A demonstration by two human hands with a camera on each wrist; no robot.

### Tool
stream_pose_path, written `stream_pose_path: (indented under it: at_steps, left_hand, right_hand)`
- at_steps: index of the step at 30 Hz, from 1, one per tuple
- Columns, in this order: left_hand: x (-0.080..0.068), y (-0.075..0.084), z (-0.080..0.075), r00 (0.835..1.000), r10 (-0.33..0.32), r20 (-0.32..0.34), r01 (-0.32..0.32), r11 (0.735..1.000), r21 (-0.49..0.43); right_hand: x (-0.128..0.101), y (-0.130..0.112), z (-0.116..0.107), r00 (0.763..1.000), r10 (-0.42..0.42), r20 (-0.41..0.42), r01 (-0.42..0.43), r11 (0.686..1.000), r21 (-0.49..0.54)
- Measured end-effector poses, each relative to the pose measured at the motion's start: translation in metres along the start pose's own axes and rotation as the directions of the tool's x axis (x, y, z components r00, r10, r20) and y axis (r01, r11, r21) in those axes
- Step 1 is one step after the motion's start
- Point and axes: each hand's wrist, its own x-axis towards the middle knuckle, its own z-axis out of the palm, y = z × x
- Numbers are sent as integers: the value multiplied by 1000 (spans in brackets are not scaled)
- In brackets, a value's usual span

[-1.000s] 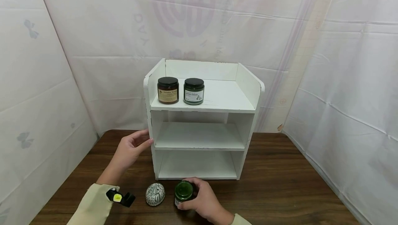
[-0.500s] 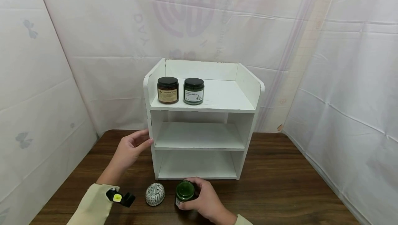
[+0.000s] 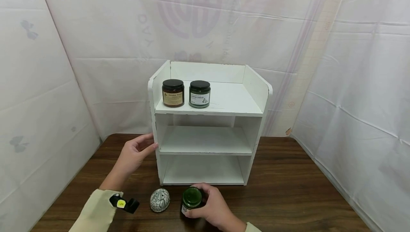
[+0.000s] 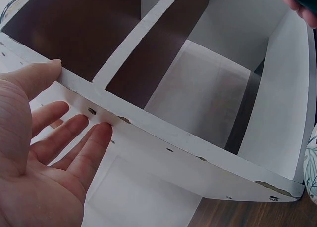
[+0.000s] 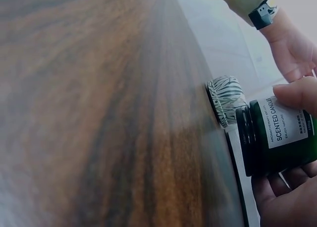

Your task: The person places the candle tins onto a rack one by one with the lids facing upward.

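My right hand [image 3: 209, 207] grips a dark green candle jar [image 3: 191, 201] with a white label, standing on the wooden table [image 3: 288, 196] just in front of the white three-tier shelf unit [image 3: 259, 128]. The right wrist view shows my fingers wrapped round the green jar [image 5: 277, 138]. My left hand [image 3: 134, 155] rests with straight fingers against the shelf unit's left side wall; its fingers [image 4: 74, 138] lie flat on the white panel [image 4: 168, 153]. On the top shelf stand a brown candle jar [image 3: 173, 93] and a second green candle jar [image 3: 199, 94], both with black lids.
A small egg-shaped ornament with a green leaf pattern [image 3: 159, 200] lies on the table left of the held jar, and shows beside it in the right wrist view [image 5: 225, 99]. White sheeting [image 3: 352, 82] hangs on all sides. The middle and bottom shelves hold nothing.
The right hand with the green jar has shifted slightly to the right and nearer to me. The left hand has stayed on the shelf's side.
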Motion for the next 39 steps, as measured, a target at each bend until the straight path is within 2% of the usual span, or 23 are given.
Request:
stream_pose_path:
  at_steps: [21,33,39]
  left_hand:
    - [0,1,0,1000,2,-2,-2,1000,5]
    - [0,2,-1,1000,-6,-3,6,1000,16]
    - [0,2,-1,1000,-7,-7,7,1000,19]
  right_hand:
    - [-4,-1,0,999,-32,38,30,998,51]
    - [-5,-4,1,999,2,48,-7,996,92]
    - [-6,-7,2,999,4,36,-6,997,78]
